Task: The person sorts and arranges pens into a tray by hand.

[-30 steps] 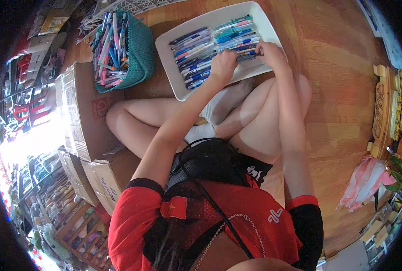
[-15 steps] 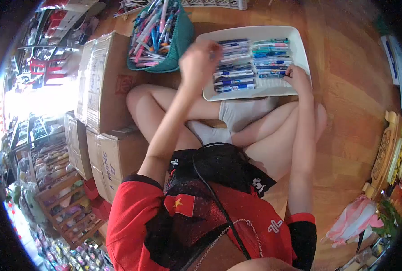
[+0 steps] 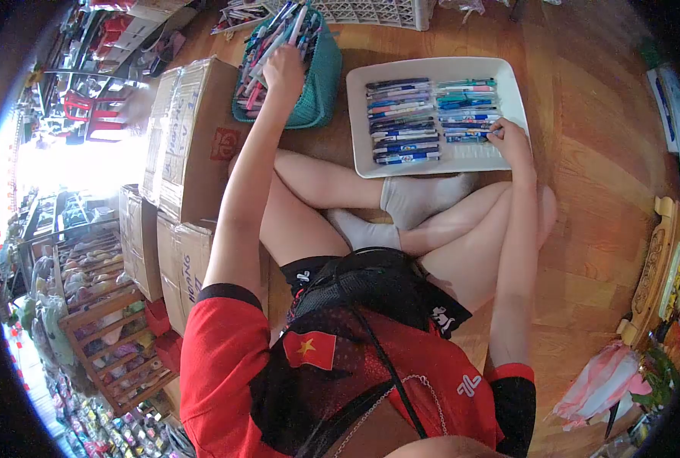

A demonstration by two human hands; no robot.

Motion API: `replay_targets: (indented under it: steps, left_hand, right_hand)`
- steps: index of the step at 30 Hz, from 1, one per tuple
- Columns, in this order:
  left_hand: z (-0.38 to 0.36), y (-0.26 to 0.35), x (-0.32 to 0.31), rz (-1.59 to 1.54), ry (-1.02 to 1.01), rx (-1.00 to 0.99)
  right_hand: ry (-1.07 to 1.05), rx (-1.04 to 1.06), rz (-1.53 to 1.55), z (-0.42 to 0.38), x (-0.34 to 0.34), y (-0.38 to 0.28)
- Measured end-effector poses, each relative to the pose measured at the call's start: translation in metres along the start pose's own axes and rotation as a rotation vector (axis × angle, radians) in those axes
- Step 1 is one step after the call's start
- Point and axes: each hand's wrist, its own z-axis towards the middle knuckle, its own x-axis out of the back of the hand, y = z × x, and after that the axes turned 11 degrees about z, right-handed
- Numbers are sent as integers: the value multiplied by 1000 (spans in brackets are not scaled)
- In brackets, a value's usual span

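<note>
My left hand reaches over the teal woven basket, its fingers curled down onto one of the loose pens heaped inside. Pink, white and dark pens stick up around those fingers. My right hand is at the right side of the white tray, with thumb and fingers pinched at the end of a blue-and-white pen. Two columns of pens lie side by side in that tray: a left column and a shorter right column. The ribbed tray bottom shows below the right column.
Cardboard boxes are stacked left of my legs. A white plastic crate stands behind the basket. At the left is a wooden slatted rack. A carved wooden piece and a pink-and-white cloth lie at the right.
My left hand has moved left from above the tray's left column into the basket of pens. My right hand stays at the right column's edge. The whole view has shifted slightly.
</note>
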Motion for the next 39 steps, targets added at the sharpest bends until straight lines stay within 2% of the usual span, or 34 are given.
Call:
replay_targets:
  steps: [9,14,15,19,20,22,23,24,25,26,27,28,31,34,39]
  left_hand:
    - [10,2,-6,170,-77,-142]
    - [8,-5,5,94,-89,-112]
    - [5,-5,19,101,-74,-102]
    - [-10,13,112,-239,104,-92]
    - [-20,32,145,-336,38,-115]
    - [-31,72,129,-631,-28,-278]
    - [-41,102,124,-650,-124,-426]
    - [-54,133,116,-740,-310,-522]
    - [-67,164,90,-808,-236,-713]
    - [-80,191,80,-824,-265,-820]
    - [-97,220,56,-769,-274,-808]
    - [-106,237,53,-700,-286,-850]
    - [-121,274,47,-521,-344,-785]
    - [-127,281,40,-481,-211,-867]
    - [-130,284,23,-562,-68,-810]
  right_hand:
    - [12,19,39,4,-2,7]
    - [87,78,80,-3,-2,2]
    - [107,89,88,-3,1,2]
    - [183,91,94,-2,0,8]
    - [204,44,130,-2,0,7]
    - [259,-30,141,-7,5,2]
    - [291,-66,145,-9,8,1]
    - [313,-74,145,-12,9,3]
    - [337,-81,144,-14,11,5]
    - [363,-90,143,-16,13,8]
    - [399,-87,164,-16,13,11]
    - [434,-85,186,-16,11,15]
    - [474,-88,225,-19,11,14]
    - [464,-136,182,-19,15,6]
    - [445,-172,114,-17,14,2]
